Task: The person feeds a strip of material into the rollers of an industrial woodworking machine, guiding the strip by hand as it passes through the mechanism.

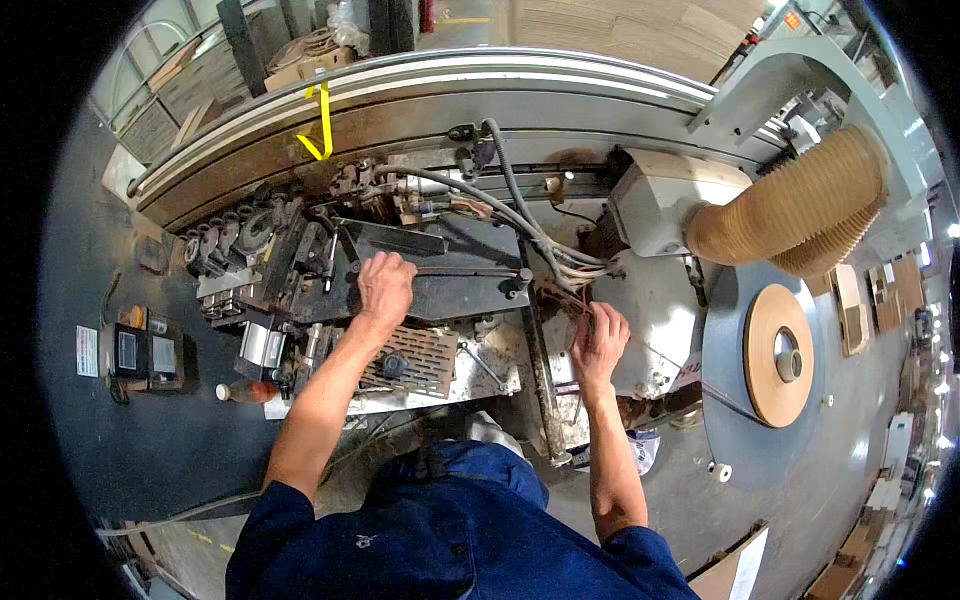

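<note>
My left hand (385, 288) is over a dark metal plate (470, 285) on the machine, fingers curled down. A thin brown edge-banding strip (460, 271) runs from its fingertips to a small roller (525, 276) at the plate's right end. To the right, my right hand (600, 340) is closed beside a bundle of grey cables (560, 262). The strip coming from the large roll of edge banding (765, 365) reaches this hand; its fingertips are partly hidden. The roll lies on a round grey disc (725, 330).
A ribbed tan hose (800, 205) bends down to a grey housing (645, 210). Left of my hand are machine rollers (235, 240). Nearer me are a slotted plate with a black knob (395, 365) and a small bottle (245, 391). A yellow strap (325, 125) hangs from the long rail.
</note>
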Motion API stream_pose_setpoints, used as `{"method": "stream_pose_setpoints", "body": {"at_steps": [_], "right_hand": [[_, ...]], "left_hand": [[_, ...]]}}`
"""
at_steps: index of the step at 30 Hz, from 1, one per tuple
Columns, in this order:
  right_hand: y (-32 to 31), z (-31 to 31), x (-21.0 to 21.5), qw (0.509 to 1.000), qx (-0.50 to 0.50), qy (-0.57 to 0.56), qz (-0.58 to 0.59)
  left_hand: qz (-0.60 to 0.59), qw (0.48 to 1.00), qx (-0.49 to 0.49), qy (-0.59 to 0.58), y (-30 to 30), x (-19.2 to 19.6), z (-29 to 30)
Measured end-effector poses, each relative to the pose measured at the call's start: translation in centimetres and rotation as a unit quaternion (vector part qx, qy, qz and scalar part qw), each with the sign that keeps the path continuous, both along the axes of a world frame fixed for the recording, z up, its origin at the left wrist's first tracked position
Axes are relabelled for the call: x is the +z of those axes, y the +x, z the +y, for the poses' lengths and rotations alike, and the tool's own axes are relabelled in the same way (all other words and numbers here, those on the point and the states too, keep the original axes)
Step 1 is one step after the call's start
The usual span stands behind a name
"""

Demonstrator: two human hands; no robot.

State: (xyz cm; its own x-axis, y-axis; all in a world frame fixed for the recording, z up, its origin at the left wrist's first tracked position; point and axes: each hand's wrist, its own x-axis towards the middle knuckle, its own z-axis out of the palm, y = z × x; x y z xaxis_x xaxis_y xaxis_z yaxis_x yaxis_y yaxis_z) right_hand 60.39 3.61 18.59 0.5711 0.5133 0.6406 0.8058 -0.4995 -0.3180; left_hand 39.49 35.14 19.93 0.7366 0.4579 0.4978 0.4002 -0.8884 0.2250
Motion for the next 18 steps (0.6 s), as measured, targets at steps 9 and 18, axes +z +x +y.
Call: {"method": "stream_pose_setpoints", "body": {"at_steps": [9,18], "right_hand": [[-7.4,11.8,1.9,0.96,0.273,-0.006,0.058],[-5.6,19.2,-0.2,0.969,0.233,-0.06,0.057]], "left_hand": [[0.055,0.997,0.018,0.047,-5.1,1.2,3.2],[0.017,0.999,0.033,0.03,-5.1,1.1,3.1]]}}
